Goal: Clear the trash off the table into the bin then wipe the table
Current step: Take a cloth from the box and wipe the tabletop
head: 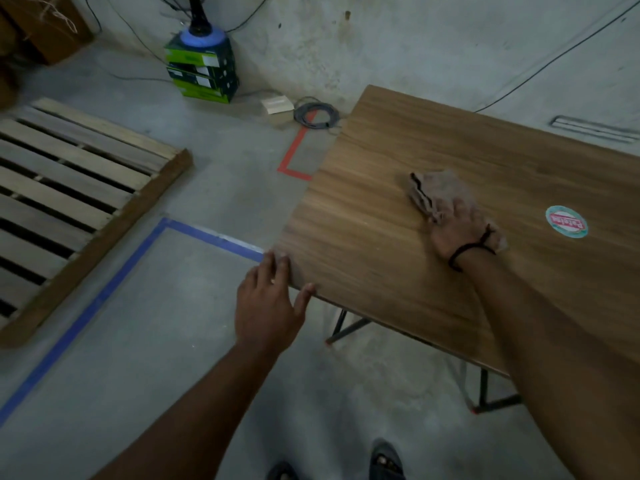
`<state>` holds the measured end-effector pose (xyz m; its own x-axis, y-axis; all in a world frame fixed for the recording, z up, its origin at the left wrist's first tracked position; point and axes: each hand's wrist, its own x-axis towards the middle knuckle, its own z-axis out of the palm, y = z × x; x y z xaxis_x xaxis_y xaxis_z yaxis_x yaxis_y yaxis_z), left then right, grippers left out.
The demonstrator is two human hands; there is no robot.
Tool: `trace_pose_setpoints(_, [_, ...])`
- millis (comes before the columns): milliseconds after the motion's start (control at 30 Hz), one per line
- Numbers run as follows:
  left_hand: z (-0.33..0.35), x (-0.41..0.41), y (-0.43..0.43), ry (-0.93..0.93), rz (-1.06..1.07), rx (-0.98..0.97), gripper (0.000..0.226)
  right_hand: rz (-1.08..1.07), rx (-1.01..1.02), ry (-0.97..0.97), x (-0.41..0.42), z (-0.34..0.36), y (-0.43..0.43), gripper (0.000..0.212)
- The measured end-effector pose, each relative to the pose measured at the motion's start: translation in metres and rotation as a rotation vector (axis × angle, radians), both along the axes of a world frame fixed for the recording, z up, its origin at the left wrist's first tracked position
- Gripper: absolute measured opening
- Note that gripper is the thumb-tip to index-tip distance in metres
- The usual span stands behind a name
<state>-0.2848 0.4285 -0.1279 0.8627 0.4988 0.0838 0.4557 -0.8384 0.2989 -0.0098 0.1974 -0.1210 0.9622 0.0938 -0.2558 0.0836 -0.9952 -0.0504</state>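
The wooden table (381, 209) fills the right half of the head view. A crumpled beige cloth (433, 190) lies on its top near the middle. My right hand (459, 230) presses flat on the near end of the cloth, fingers straight. My left hand (270, 299) rests on the table's near left corner, fingers over the edge and thumb on the front rim. A round sticker (567, 222) with a red label is stuck on the tabletop to the right of my right hand. No bin is in view.
A wooden pallet (76, 188) lies on the concrete floor at left. Blue tape (114, 289) and red tape (294, 154) mark the floor. Green boxes (202, 71) holding a fan base and a coiled cable (315, 114) sit by the wall. My feet (386, 462) show at the bottom.
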Motion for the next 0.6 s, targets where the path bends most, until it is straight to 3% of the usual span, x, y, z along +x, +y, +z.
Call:
trace_pose_setpoints(67, [-0.003, -0.001, -0.001, -0.012, 0.015, -0.022, 0.075, -0.024, 0.076, 0.009, -0.016, 0.007, 0.032, 0.063])
trace_pose_setpoints(233, [-0.002, -0.001, 0.004, -0.019, -0.017, -0.009, 0.077, 0.452, 0.086, -0.047, -0.121, 0.018, 0.135, 0.055])
trace_pose_setpoints(333, [0.002, -0.002, 0.009, -0.005, -0.048, 0.036, 0.077, 0.53, 0.086, -0.024, -0.116, 0.019, 0.143, 0.054])
trace_pose_setpoints(500, [0.011, 0.003, 0.012, 0.036, -0.075, 0.051, 0.076, 0.245, 0.051, 0.023, -0.035, 0.012, 0.13, 0.061])
trace_pose_setpoints(600, [0.009, 0.004, 0.017, 0.034, -0.076, 0.03, 0.074, 0.203, 0.088, 0.038, -0.045, 0.008, 0.152, 0.068])
